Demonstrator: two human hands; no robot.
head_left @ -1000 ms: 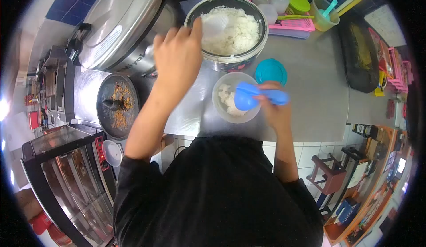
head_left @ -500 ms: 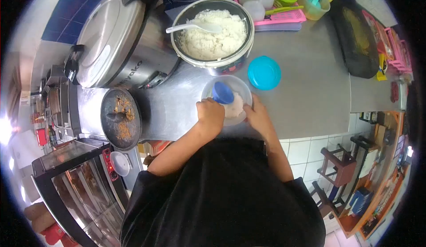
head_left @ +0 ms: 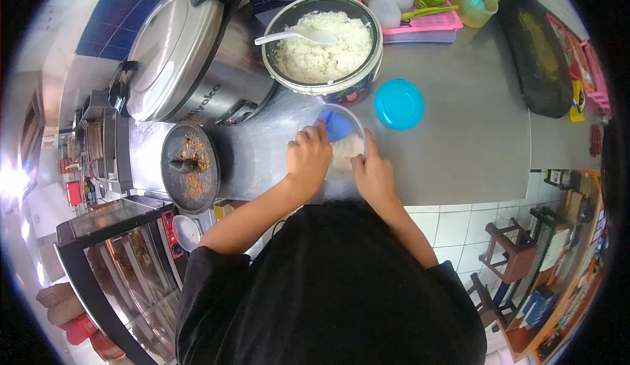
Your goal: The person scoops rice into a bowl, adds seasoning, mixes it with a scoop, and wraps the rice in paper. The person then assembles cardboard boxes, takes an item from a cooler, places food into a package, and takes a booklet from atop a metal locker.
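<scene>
A round translucent tub (head_left: 357, 121) sits on the steel counter close to my body. Loose white contents (head_left: 348, 150), whose kind I cannot make out, lie inside it. My left hand (head_left: 310, 155) is closed at the tub's left side, its fingertips on a small blue scoop (head_left: 336, 126) inside; the scoop's grip is hidden. On the other side my right hand (head_left: 375, 176) grips the tub's rim, with the index finger along the outside and the thumb at the edge. A round turquoise lid (head_left: 399, 104) lies to the right.
Behind the tub stands an open rice cooker (head_left: 377, 56) of white rice, a white spoon (head_left: 295, 37) on top. A large Miyako cooker (head_left: 216, 83) and a stone mortar (head_left: 211, 181) with its pestle are left. A pink tray (head_left: 453, 20) of containers and a dark board (head_left: 533, 63) stand right.
The blue scoop has tipped over within the tub, and my left fingers have straightened somewhat over it. My right index finger now stretches along the rim. The whole view has shifted slightly.
</scene>
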